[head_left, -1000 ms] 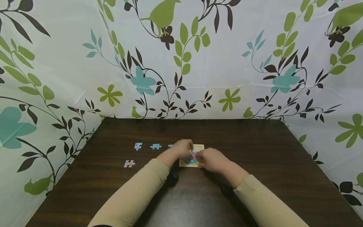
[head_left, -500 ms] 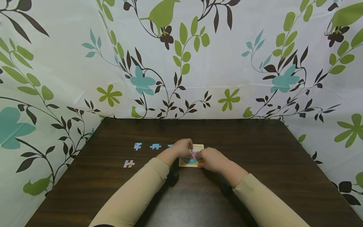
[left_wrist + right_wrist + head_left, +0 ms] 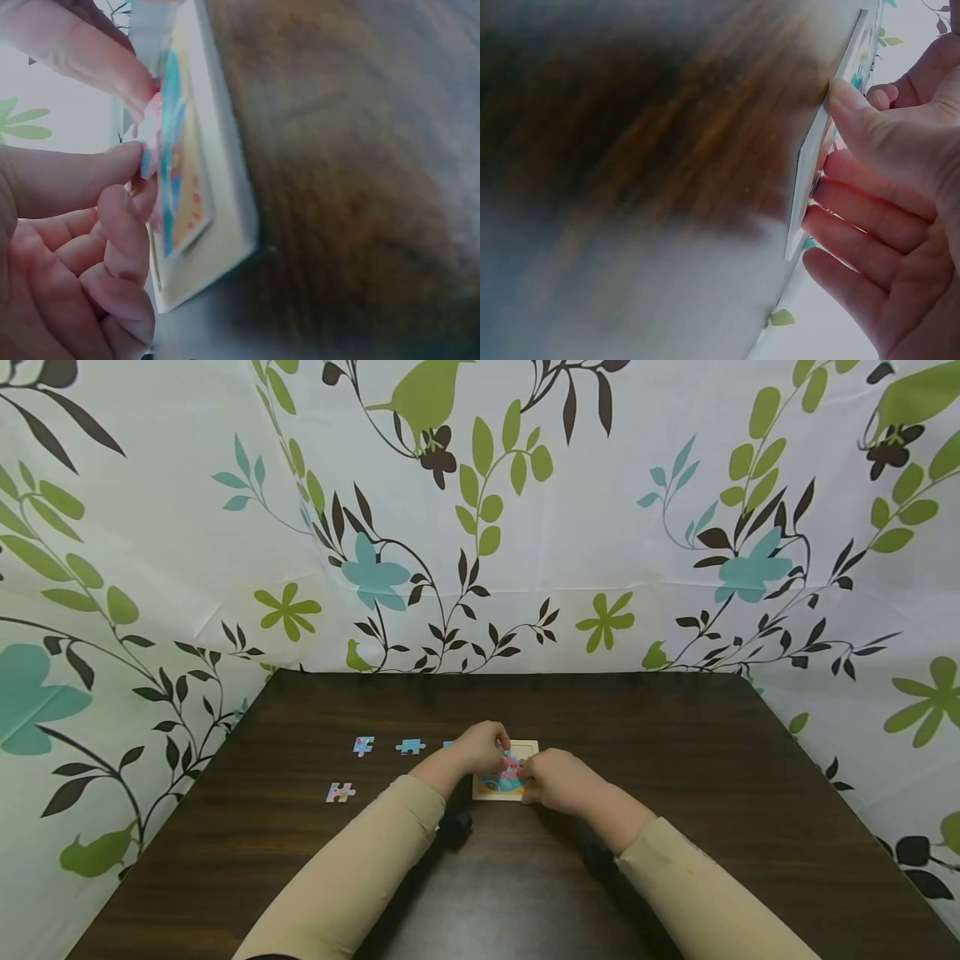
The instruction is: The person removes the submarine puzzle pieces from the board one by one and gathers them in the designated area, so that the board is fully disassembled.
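A small wooden jigsaw tray (image 3: 532, 746) lies mid-table, with a pink, blue and orange picture in its lower part and bare wood at its upper right. My left hand (image 3: 474, 747) reaches over it from the left. Between thumb and index finger it pinches a pink and blue puzzle piece (image 3: 152, 139), close against the picture; the other fingers are curled in. At the tray's right side, my right hand (image 3: 562, 782) holds the edge, thumb (image 3: 849, 99) on the rim and fingers along the side. The hands cover part of the picture.
Loose puzzle pieces lie left of the tray: a blue piece (image 3: 363, 745), another blue one (image 3: 410, 747) and a pinkish one (image 3: 341, 792). One more blue piece (image 3: 447, 744) is mostly hidden behind my left hand. A leaf-patterned cloth (image 3: 480, 627) hangs behind the dark table (image 3: 637, 718).
My left hand has lifted slightly away from me, and more of the pink part of the picture shows between the hands. My right hand keeps its place at the tray.
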{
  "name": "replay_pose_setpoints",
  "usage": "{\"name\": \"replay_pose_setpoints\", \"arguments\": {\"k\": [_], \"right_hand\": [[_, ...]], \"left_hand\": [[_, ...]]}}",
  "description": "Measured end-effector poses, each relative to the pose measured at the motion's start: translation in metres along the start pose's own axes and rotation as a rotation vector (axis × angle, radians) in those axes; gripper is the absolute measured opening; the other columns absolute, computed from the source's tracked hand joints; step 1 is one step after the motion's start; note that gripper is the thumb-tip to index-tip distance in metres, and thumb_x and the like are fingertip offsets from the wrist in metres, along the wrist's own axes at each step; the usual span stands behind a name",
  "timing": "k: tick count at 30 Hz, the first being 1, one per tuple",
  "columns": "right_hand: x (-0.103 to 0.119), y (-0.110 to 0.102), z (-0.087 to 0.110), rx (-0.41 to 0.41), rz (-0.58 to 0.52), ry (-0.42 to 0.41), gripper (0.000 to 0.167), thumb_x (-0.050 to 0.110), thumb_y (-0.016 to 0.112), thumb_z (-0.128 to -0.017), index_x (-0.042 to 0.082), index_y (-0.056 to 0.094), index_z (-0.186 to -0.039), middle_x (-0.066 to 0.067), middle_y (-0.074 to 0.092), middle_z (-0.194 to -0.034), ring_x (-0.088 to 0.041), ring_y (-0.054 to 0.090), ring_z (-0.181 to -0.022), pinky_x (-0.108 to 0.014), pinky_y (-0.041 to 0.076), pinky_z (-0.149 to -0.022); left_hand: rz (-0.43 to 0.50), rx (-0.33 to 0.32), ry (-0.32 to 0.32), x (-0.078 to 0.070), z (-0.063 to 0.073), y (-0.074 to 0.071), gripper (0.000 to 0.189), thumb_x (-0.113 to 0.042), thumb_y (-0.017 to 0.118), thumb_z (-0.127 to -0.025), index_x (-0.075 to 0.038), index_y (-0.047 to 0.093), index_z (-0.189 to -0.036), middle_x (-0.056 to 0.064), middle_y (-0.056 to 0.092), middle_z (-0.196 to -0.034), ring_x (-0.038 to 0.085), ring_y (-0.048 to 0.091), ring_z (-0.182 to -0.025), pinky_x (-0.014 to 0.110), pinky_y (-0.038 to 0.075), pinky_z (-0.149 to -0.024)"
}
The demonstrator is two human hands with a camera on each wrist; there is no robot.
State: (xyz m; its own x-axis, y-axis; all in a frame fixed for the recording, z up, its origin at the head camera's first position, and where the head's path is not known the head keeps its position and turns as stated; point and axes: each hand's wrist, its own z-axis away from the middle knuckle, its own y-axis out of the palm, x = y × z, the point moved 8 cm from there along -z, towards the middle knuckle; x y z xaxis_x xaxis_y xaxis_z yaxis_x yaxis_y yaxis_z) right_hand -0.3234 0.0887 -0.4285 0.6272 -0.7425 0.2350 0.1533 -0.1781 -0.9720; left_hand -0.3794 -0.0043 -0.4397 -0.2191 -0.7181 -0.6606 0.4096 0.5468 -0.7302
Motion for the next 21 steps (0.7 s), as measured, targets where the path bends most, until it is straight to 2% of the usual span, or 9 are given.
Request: {"name": "replay_pose_setpoints", "arguments": {"k": [5,9,12,16,21], "right_hand": [[0.001,-0.001,0.001,-0.005,-0.026,0.004,0.027,0.02,0.083,-0.08,0.006,0.075,-0.102,-0.007,0.072,-0.104,-0.023,0.068,-0.094,-0.039,0.053,-0.08],[0.003,-0.001,0.003,-0.006,-0.053,-0.005,0.031,0.016,0.083,-0.08,0.01,0.073,-0.108,-0.001,0.072,-0.099,-0.018,0.066,-0.086,-0.038,0.053,-0.075],[0.006,-0.001,0.002,-0.004,-0.033,-0.048,0.033,0.013,0.082,-0.08,0.013,0.074,-0.112,0.0,0.072,-0.104,-0.02,0.067,-0.094,-0.04,0.053,-0.08],[0.01,0.0,0.002,0.003,-0.002,-0.098,0.028,0.011,0.08,-0.082,0.015,0.077,-0.11,-0.003,0.072,-0.111,-0.026,0.063,-0.112,-0.044,0.051,-0.088],[0.011,0.0,0.003,0.015,-0.008,-0.118,0.026,0.009,0.079,-0.083,0.014,0.078,-0.108,-0.008,0.072,-0.11,-0.03,0.062,-0.114,-0.045,0.051,-0.088]], "left_hand": [[-0.008,0.002,0.019,0.001,0.001,0.0,0.014,-0.002,0.071,-0.084,-0.003,0.065,-0.097,0.003,0.058,-0.08,0.015,0.052,-0.067,0.027,0.044,-0.057],[-0.021,0.007,0.024,0.002,0.001,0.001,0.016,-0.003,0.072,-0.084,-0.004,0.065,-0.098,0.003,0.057,-0.081,0.016,0.052,-0.069,0.028,0.044,-0.058],[-0.022,0.011,0.023,0.004,0.0,0.002,0.017,-0.002,0.072,-0.083,-0.004,0.064,-0.097,0.003,0.056,-0.081,0.015,0.051,-0.068,0.027,0.044,-0.058],[-0.007,0.015,0.027,0.006,0.0,0.003,0.017,-0.002,0.072,-0.083,-0.003,0.064,-0.098,0.003,0.056,-0.08,0.015,0.051,-0.067,0.027,0.043,-0.057],[0.008,0.015,0.03,0.006,0.0,0.003,0.017,0.0,0.072,-0.083,-0.003,0.064,-0.097,0.003,0.056,-0.078,0.014,0.05,-0.064,0.026,0.042,-0.055]]}}
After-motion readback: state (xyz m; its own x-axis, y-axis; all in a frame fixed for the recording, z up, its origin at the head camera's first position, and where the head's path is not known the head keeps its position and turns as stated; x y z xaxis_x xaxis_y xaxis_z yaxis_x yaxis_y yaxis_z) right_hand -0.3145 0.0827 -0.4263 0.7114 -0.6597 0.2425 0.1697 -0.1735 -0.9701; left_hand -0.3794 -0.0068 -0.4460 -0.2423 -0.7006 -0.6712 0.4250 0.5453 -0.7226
